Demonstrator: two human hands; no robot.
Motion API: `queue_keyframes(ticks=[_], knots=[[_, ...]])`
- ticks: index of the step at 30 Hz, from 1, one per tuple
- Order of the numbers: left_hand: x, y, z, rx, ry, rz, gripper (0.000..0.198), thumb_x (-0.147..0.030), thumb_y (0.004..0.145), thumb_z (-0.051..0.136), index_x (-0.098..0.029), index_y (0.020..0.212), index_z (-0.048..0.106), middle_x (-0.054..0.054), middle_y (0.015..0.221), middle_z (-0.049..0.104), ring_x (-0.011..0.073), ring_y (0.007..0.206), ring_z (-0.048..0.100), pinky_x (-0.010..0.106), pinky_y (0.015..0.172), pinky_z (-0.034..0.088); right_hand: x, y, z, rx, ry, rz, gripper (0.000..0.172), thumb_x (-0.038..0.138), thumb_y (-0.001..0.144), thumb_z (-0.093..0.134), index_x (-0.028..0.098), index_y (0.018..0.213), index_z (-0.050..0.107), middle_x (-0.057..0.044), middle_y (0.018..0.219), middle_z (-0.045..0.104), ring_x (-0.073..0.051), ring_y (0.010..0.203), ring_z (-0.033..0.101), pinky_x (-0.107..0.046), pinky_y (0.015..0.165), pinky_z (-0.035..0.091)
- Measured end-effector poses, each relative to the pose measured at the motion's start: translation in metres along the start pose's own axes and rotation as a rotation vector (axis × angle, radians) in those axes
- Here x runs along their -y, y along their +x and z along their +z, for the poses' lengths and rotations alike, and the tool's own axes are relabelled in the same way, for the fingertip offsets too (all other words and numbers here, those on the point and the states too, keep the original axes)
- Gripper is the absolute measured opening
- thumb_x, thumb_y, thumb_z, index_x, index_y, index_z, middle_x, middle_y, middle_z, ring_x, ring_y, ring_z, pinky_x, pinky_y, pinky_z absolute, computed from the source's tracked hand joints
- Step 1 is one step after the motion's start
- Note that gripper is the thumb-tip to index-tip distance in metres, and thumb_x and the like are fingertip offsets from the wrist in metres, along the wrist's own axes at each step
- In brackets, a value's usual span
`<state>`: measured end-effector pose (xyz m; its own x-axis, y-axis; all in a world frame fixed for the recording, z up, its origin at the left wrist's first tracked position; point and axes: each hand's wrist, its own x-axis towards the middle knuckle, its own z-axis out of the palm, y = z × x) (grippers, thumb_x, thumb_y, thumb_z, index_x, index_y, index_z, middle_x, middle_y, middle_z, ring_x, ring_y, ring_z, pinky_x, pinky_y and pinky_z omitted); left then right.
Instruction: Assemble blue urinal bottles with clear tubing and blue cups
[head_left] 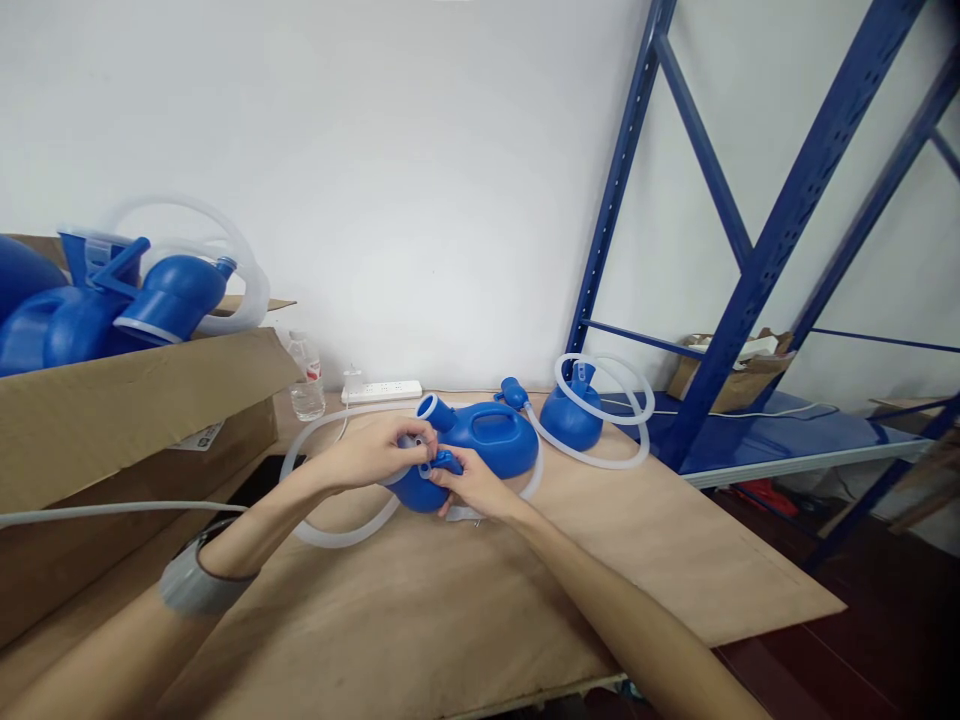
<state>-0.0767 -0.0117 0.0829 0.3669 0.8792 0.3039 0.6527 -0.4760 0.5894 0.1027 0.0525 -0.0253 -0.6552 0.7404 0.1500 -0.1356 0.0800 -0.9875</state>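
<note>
At the middle of the table, my right hand (472, 482) is closed around a blue plastic funnel-like head (417, 494) with a pale rim. My left hand (394, 452) pinches at a small translucent part by the top of that head; the fingers hide most of it. Just behind both hands a blue plastic bottle (506, 448) with a moulded handle lies on its side, its open neck pointing up and left. A clear hose (330, 540) loops on the table to the left of the hands and behind them.
Another blue bottle (568, 420) with a coiled hose (637, 462) and a blue head (513, 392) stands at the back right. Left, a cardboard box (172, 400) holds several blue bottles. A water bottle (307, 385) and power strip (382, 391) line the wall; a blue rack (780, 220) stands right.
</note>
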Motion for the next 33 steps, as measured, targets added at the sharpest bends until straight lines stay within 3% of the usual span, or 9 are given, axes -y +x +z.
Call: queue_keyframes(ticks=[6, 10, 16, 20, 27, 33], knots=[[-0.001, -0.002, 0.000, 0.009, 0.016, -0.059, 0.030, -0.049, 0.090, 0.057, -0.022, 0.087, 0.069, 0.002, 0.091, 0.072, 0.0206, 0.085, 0.064, 0.030, 0.080, 0.048, 0.002, -0.002, 0.003, -0.017, 0.007, -0.007, 0.074, 0.064, 0.066, 0.087, 0.018, 0.122, 0.071, -0.001, 0.092, 0.065, -0.013, 0.067, 0.061, -0.025, 0.052, 0.058], [-0.003, -0.005, -0.001, 0.042, 0.005, -0.016, 0.032, -0.050, 0.094, 0.053, -0.022, 0.089, 0.068, 0.002, 0.092, 0.071, 0.0204, 0.087, 0.063, 0.030, 0.081, 0.049, 0.003, -0.003, 0.002, -0.008, -0.009, -0.023, 0.081, 0.064, 0.068, 0.086, 0.020, 0.133, 0.066, -0.004, 0.101, 0.066, -0.014, 0.073, 0.063, -0.025, 0.055, 0.059], [-0.002, -0.007, 0.003, 0.015, -0.073, 0.019, 0.033, -0.051, 0.097, 0.051, -0.022, 0.093, 0.067, 0.003, 0.098, 0.073, 0.0212, 0.092, 0.064, 0.032, 0.085, 0.049, 0.000, -0.004, -0.002, 0.068, -0.010, -0.103, 0.093, 0.071, 0.062, 0.086, 0.017, 0.135, 0.063, -0.009, 0.115, 0.066, -0.019, 0.086, 0.066, -0.028, 0.062, 0.063], [0.004, -0.006, 0.008, -0.004, 0.031, 0.046, 0.024, -0.043, 0.095, 0.053, -0.022, 0.090, 0.065, 0.002, 0.091, 0.070, 0.0195, 0.084, 0.062, 0.030, 0.078, 0.047, 0.003, -0.008, 0.001, 0.054, -0.020, -0.114, 0.085, 0.077, 0.072, 0.075, 0.017, 0.131, 0.065, -0.009, 0.115, 0.066, -0.018, 0.084, 0.065, -0.028, 0.061, 0.062], [0.007, -0.004, 0.010, 0.008, 0.109, 0.084, 0.023, -0.040, 0.095, 0.051, -0.021, 0.089, 0.062, 0.001, 0.088, 0.068, 0.0189, 0.081, 0.060, 0.029, 0.072, 0.042, 0.007, -0.012, 0.002, 0.081, -0.024, -0.125, 0.065, 0.067, 0.085, 0.069, 0.017, 0.126, 0.067, -0.005, 0.102, 0.063, -0.016, 0.082, 0.060, -0.029, 0.065, 0.064], [0.003, -0.005, 0.013, -0.008, 0.192, 0.096, 0.023, -0.038, 0.097, 0.051, -0.021, 0.088, 0.064, 0.002, 0.088, 0.071, 0.0201, 0.081, 0.064, 0.030, 0.074, 0.043, -0.006, -0.009, 0.004, 0.015, -0.104, -0.185, 0.068, 0.072, 0.085, 0.065, 0.017, 0.125, 0.066, -0.009, 0.114, 0.062, -0.019, 0.087, 0.061, -0.027, 0.060, 0.061]])
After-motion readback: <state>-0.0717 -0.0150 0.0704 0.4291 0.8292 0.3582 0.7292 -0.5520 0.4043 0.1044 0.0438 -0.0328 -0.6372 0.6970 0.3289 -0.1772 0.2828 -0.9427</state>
